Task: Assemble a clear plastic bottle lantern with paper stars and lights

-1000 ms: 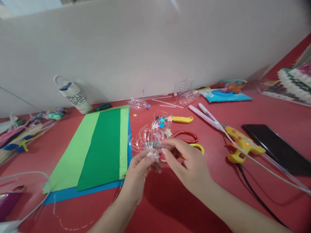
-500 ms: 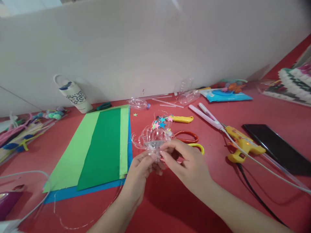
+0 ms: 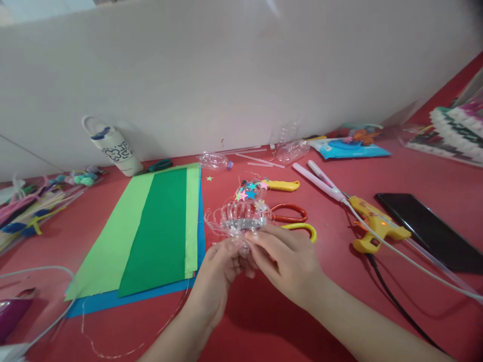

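**Curly plastic in a close pinch, sharp and maybe hot tools nearby**

From the head view, I can see the clear plastic piece with curled strips [image 3: 241,210] just above the red table, its narrow end between two sets of fingers. The left hand [image 3: 219,269] is closed around that end; the right hand [image 3: 292,256] has thumb and fingers drawn narrow on the same piece. What the fingertips press is hard to make out.

Those thin strips look springy to me: too hard a squeeze could bend them or let the piece slip. They reach near the star shapes [image 3: 251,194], so a sideways tug might snag those. The red handle loop [image 3: 290,212] and yellow handle loop [image 3: 304,228] lie close to the right hand, where a knuckle could knock them. Farther right, the yellow glue gun [image 3: 377,226] shows an orange glow; if it's hot, a pull on the white cord [image 3: 394,250] across it could drag it.
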`<action>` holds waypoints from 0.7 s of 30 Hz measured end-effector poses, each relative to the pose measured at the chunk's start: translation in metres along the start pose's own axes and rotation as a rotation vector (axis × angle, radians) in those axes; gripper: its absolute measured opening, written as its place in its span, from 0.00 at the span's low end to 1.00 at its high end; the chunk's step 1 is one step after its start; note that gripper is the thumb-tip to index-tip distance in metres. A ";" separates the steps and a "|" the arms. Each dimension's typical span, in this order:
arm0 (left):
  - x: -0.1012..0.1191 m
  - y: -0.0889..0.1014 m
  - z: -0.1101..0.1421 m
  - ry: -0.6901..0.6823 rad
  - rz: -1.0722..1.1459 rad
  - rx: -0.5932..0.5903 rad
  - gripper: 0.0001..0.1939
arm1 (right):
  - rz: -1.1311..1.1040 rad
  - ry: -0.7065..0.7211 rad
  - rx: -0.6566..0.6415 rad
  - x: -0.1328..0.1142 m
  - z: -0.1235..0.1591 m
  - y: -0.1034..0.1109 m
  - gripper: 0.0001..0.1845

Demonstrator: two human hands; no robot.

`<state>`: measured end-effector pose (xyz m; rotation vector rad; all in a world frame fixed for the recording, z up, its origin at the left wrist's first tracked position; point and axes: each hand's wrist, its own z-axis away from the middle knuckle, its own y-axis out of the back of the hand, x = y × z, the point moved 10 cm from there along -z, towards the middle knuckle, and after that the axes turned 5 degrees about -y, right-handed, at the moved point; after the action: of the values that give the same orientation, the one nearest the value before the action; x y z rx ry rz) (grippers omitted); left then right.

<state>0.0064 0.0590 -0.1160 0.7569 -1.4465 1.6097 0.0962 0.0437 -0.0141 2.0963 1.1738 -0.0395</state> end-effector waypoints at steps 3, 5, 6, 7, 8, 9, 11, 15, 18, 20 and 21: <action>-0.002 0.001 0.000 0.011 0.025 0.011 0.11 | 0.036 0.054 0.032 -0.005 0.000 0.003 0.08; -0.003 0.001 0.000 0.012 0.025 0.016 0.11 | 0.030 0.057 0.036 -0.005 0.000 0.002 0.07; -0.003 0.001 0.000 0.012 0.019 0.015 0.12 | 0.023 0.054 0.035 -0.004 0.000 0.001 0.07; -0.003 0.001 -0.001 0.011 0.012 0.012 0.12 | 0.013 0.043 0.028 -0.004 0.000 0.001 0.07; -0.002 0.001 -0.001 0.009 0.003 0.007 0.13 | -0.003 0.022 0.017 -0.002 -0.001 0.000 0.07; -0.001 0.001 -0.001 0.002 -0.006 0.002 0.13 | -0.026 -0.008 0.005 0.000 -0.002 -0.001 0.07; 0.002 0.001 -0.002 -0.020 -0.020 -0.005 0.11 | -0.084 -0.071 -0.007 0.004 -0.003 -0.001 0.07; 0.007 0.002 -0.002 -0.056 -0.028 -0.006 0.07 | -0.176 -0.152 0.014 0.008 -0.004 0.005 0.06; 0.007 0.002 -0.003 -0.050 -0.020 -0.002 0.07 | -0.187 -0.215 -0.001 0.014 -0.002 0.004 0.05; 0.008 0.003 -0.003 -0.053 -0.005 0.009 0.07 | -0.177 -0.236 -0.020 0.016 -0.001 0.002 0.05; 0.009 0.003 -0.003 -0.059 0.002 0.016 0.07 | -0.169 -0.230 -0.028 0.016 -0.001 0.001 0.04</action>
<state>-0.0006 0.0636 -0.1104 0.8188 -1.4782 1.6145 0.1058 0.0556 -0.0190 1.9056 1.1992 -0.3328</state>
